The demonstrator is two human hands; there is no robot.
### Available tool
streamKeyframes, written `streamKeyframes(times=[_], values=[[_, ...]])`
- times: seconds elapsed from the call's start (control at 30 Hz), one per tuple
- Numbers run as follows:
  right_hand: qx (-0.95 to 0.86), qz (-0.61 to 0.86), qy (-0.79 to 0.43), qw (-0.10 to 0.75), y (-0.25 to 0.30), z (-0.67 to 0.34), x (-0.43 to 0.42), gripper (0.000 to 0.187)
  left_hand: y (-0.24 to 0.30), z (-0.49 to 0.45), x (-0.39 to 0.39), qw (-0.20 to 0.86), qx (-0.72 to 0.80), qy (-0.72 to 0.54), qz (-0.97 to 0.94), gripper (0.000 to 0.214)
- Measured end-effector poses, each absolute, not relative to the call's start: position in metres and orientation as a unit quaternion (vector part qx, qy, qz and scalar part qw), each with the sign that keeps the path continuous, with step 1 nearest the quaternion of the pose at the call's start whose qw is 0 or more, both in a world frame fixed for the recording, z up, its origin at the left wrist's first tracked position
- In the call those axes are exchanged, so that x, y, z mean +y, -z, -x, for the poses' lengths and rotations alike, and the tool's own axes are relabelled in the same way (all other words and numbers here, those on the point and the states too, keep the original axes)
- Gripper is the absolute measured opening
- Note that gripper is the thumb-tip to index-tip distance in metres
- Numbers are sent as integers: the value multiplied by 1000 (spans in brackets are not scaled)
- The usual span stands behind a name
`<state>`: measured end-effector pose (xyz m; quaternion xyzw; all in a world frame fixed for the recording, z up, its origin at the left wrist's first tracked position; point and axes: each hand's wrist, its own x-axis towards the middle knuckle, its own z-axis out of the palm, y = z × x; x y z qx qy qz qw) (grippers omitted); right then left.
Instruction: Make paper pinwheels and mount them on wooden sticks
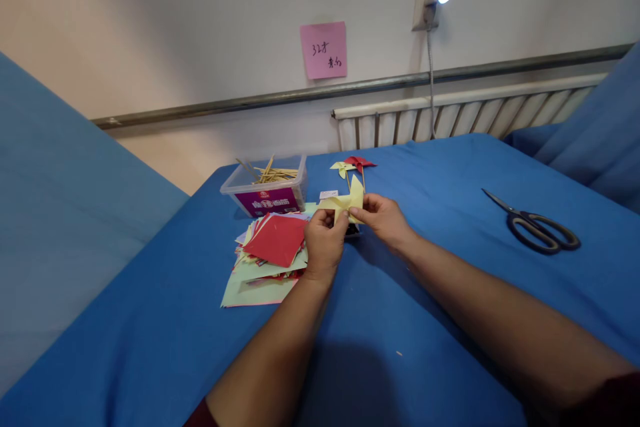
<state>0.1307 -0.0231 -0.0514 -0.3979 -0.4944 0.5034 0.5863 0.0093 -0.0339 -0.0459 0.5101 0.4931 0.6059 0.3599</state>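
Observation:
Both of my hands meet over the middle of the table, holding a pale yellow paper pinwheel [355,195] with its points folded inward. My left hand [324,240] pinches it from the left, thumb near its centre. From the right, my right hand [384,219] grips its edge between thumb and fingers. Whether a pin sits at the centre is too small to tell. Partly hidden behind the hands is a small dark container [353,231] with a white label piece [329,195] near it. Left of my left hand lies a stack of coloured paper squares topped by a red sheet [277,240].
A clear plastic box [301,181] of wooden sticks [275,175] stands at the back left. Two finished-looking pinwheels on sticks, one yellow [342,168] and one red [359,162], lie farther back. Black-handled scissors [535,230] rest at right on the blue tablecloth [450,200].

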Motion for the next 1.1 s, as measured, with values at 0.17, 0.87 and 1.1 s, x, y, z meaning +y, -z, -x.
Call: streamKeyframes(times=[0.17, 0.87, 1.1], values=[[-508, 426, -435, 610, 51, -128, -26, 23, 45, -11, -34, 367, 488, -614, -499, 19], [-491, 460, -398, 624, 47, -124, -34, 22, 47, -12, -34, 398, 482, -615, -481, 24], [-448, 447, -434, 641, 50, -120, -33, 24, 44, -12, -36, 473, 449, -615, -444, 26]])
